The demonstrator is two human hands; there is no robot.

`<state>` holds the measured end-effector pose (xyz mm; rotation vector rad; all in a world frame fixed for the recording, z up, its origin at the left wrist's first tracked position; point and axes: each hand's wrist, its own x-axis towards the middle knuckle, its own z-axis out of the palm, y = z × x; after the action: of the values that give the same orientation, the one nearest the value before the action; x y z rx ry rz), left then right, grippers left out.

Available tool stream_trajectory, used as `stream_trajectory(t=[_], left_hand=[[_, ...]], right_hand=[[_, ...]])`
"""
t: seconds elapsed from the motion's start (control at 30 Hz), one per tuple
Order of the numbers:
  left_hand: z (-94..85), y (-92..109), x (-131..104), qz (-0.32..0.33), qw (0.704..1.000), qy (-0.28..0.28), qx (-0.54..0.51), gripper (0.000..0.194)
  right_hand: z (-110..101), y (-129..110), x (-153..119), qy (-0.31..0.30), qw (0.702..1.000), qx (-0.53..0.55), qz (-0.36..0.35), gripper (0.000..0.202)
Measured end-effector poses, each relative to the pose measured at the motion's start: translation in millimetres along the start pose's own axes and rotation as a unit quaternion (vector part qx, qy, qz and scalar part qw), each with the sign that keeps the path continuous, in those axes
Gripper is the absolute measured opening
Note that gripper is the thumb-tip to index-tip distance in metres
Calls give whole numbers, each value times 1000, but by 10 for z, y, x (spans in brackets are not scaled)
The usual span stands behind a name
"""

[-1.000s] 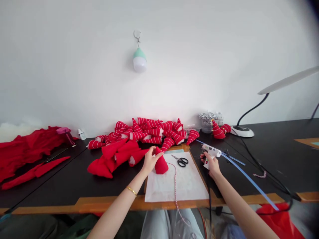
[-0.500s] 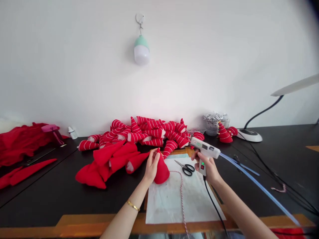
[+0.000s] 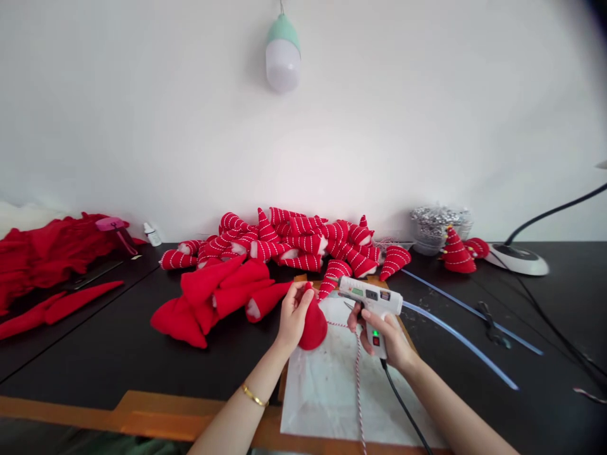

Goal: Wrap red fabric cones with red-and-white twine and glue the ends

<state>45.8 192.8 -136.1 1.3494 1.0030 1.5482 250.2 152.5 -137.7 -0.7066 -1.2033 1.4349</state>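
My left hand (image 3: 294,314) pinches a plain red felt cone (image 3: 313,327) near its tip, the wide base facing down toward the white sheet (image 3: 327,398). In my right hand (image 3: 386,335) is a white glue gun (image 3: 372,296), its nozzle pointing left, a little above and right of the cone. A clear glue stick (image 3: 465,335) sticks out of the gun's back end. Red-and-white twine (image 3: 359,385) runs from behind the cone down across the sheet. The scissors on the sheet are mostly hidden behind the gun and my right hand.
Striped red cones (image 3: 303,243) lie heaped against the wall, plain red cones (image 3: 227,294) in front of them. Red fabric (image 3: 52,253) is piled at left. A tub of silver tinsel (image 3: 439,227), a decorated cone (image 3: 458,253) and a lamp base (image 3: 518,259) stand at right. The gun's black cord (image 3: 403,398) trails forward.
My right hand has brought the glue gun left and closer to the cone, covering most of the scissors. My left hand still holds the cone. The view has shifted a little.
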Motion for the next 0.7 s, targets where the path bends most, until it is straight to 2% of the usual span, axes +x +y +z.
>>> stream_trajectory(t=[0.23, 0.37, 0.47, 0.7], left_hand=[[-6, -11, -1, -3, 1000, 4, 2, 30], [-1, -94, -6, -2, 996, -24, 82, 48], [0, -134, -29, -8, 991, -31, 130, 41], [53, -87, -123, -56, 995, -15, 76, 42]], right_hand=[[25, 38, -27, 17, 1000, 7, -7, 35], [26, 75, -45, 20, 1000, -16, -9, 34], [22, 98, -63, 20, 999, -38, -22, 33], [55, 111, -107, -30, 997, -71, -23, 46]])
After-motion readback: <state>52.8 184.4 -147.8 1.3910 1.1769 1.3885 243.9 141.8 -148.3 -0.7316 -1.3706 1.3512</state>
